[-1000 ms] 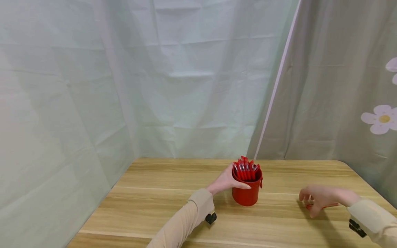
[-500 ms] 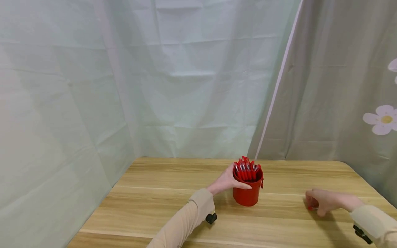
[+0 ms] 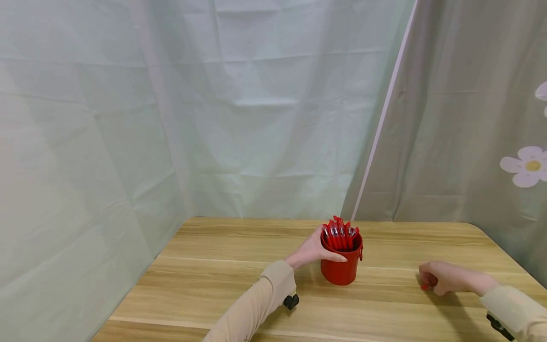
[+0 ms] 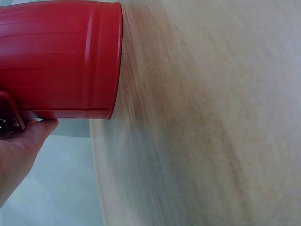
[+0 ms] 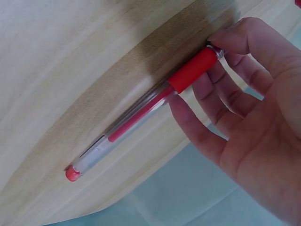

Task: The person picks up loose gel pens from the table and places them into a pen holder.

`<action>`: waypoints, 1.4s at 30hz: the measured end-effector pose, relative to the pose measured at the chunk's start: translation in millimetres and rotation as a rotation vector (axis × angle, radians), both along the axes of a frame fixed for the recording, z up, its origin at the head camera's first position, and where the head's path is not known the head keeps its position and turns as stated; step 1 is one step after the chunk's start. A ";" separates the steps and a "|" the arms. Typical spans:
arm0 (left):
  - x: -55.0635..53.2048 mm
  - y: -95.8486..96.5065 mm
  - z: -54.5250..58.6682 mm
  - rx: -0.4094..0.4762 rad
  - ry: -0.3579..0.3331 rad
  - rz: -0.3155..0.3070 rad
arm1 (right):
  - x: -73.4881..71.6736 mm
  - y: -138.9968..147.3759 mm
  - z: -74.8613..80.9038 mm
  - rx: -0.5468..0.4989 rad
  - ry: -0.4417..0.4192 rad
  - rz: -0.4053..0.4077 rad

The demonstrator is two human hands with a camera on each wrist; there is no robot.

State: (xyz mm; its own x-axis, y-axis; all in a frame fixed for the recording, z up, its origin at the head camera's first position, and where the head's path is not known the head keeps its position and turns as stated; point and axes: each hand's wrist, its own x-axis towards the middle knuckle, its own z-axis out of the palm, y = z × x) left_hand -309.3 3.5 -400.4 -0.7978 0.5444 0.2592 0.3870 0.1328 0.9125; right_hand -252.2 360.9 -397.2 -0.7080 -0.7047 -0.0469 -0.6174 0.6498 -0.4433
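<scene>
My left hand [image 3: 314, 248] grips the rim of a red metal bucket [image 3: 339, 270], thumb across its near side. Several red pens [image 3: 337, 235] with clear barrels stand in this bucket, upright or slightly tilted. In the left wrist view, the bucket [image 4: 56, 61] looms large and the hand [image 4: 21, 150] is partly hidden behind it. To the right, my right hand [image 3: 448, 278] is low over the table. The right wrist view shows the hand [image 5: 254, 108] with its thumb and fingers around the red-grip end of another pen [image 5: 146, 110], whose clear barrel extends out from the fingers.
A light wood table [image 3: 205, 285] holds everything, its far edge running in front of pale curtains [image 3: 265, 118]. A greyer curtain [image 3: 453, 142] with white flowers hangs at the right. Black wrist devices [image 3: 291, 301] sit at both sleeve cuffs.
My right hand has shifted slightly right and its fingers have closed around the pen on the table. The left hand and bucket have stayed in place.
</scene>
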 end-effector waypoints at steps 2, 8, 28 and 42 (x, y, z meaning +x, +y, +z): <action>0.1 -0.1 0.0 0.004 -0.006 0.003 | -0.4 0.0 0.2 -0.008 0.004 0.011; 0.5 0.3 0.8 -0.004 -0.009 0.009 | -4.9 0.5 -3.5 -0.067 0.087 0.093; 1.1 -0.8 0.9 -0.031 -0.006 0.024 | -11.0 -7.2 -1.0 -0.225 0.256 0.183; 4.5 -1.1 4.2 -0.035 -0.005 0.046 | -12.1 -16.2 7.2 -0.252 0.333 0.184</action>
